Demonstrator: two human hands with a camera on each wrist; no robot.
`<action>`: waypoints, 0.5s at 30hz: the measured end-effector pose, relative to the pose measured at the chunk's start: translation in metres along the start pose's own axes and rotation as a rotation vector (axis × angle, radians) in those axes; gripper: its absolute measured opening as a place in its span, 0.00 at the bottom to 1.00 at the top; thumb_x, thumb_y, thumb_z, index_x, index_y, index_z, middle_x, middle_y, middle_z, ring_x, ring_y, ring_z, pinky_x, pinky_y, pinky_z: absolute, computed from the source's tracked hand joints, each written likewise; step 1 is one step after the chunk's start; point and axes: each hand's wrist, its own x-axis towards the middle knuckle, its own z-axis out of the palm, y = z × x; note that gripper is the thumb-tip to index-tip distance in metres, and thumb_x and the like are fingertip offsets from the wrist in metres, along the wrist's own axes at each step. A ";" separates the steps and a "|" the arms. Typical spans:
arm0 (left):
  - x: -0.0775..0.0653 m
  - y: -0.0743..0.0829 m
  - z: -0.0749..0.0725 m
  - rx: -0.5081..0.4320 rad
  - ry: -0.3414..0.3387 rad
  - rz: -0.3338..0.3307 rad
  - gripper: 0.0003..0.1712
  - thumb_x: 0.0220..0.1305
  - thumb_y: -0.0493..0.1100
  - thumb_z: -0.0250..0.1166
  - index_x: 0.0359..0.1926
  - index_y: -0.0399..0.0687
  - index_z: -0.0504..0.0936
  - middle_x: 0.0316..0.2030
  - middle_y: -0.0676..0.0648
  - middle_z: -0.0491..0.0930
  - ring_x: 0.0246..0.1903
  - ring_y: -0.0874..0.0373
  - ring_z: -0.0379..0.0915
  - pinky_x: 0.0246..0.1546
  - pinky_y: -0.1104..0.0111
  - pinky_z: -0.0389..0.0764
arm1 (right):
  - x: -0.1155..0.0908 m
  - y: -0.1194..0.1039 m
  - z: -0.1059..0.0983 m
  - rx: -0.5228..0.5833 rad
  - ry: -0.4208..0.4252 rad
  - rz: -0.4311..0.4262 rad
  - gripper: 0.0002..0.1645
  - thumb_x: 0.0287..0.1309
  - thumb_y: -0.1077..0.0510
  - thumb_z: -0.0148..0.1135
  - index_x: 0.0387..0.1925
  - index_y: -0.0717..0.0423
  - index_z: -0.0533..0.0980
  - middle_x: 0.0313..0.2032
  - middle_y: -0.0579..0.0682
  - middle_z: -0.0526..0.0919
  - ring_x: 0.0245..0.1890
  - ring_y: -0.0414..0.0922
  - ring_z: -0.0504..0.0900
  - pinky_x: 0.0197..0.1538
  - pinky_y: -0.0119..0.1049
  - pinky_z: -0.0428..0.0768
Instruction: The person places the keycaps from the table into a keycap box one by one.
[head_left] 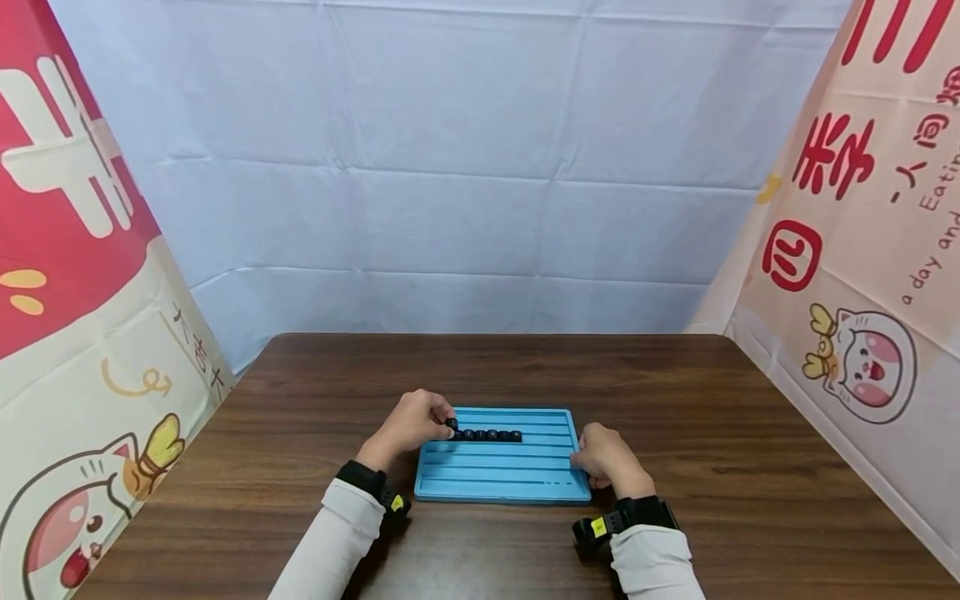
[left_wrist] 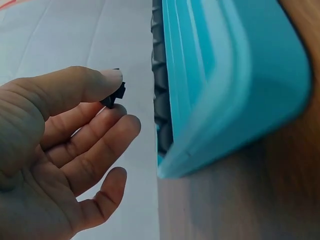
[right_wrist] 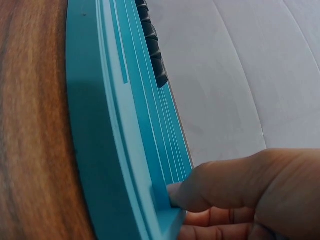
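Note:
A shallow light-blue tray [head_left: 495,492] with long ridges across it lies on the table. A row of several black keycaps [head_left: 491,436] stands along one of its upper ridges, from the left side to past the middle. My left hand [head_left: 412,421] pinches a single black keycap [left_wrist: 119,93] between thumb and fingers, above the row's left end; the left wrist view shows it apart from the tray. At the tray's right side my right hand [head_left: 606,457] grips the rim, thumb [right_wrist: 187,196] on the inside and the other fingers outside.
The brown wooden table [head_left: 315,383] extends around the tray on all sides. Behind it hangs a pale blue-white cloth [head_left: 450,217]. Printed cloths with cartoon figures hang at the left [head_left: 75,400] and right [head_left: 847,333]. Both wrists wear black camera straps.

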 end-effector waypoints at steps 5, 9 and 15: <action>0.008 0.007 0.005 0.002 -0.028 0.012 0.07 0.53 0.34 0.69 0.35 0.43 0.83 0.27 0.53 0.77 0.31 0.59 0.73 0.31 0.68 0.76 | 0.000 0.001 -0.001 0.011 -0.008 0.006 0.19 0.55 0.68 0.58 0.14 0.56 0.62 0.13 0.52 0.67 0.13 0.47 0.73 0.18 0.35 0.72; 0.012 0.013 0.009 0.007 -0.036 0.034 0.07 0.53 0.34 0.69 0.35 0.42 0.83 0.28 0.52 0.78 0.31 0.58 0.74 0.31 0.67 0.76 | 0.000 0.001 -0.001 0.018 -0.001 0.002 0.17 0.55 0.68 0.58 0.17 0.58 0.62 0.15 0.53 0.67 0.14 0.47 0.73 0.18 0.36 0.72; 0.018 0.016 0.013 0.005 -0.046 0.024 0.07 0.53 0.34 0.69 0.36 0.42 0.83 0.28 0.53 0.78 0.31 0.59 0.74 0.31 0.67 0.76 | 0.000 0.000 -0.002 0.028 -0.002 0.004 0.13 0.55 0.67 0.59 0.21 0.60 0.64 0.16 0.54 0.70 0.14 0.47 0.73 0.17 0.35 0.72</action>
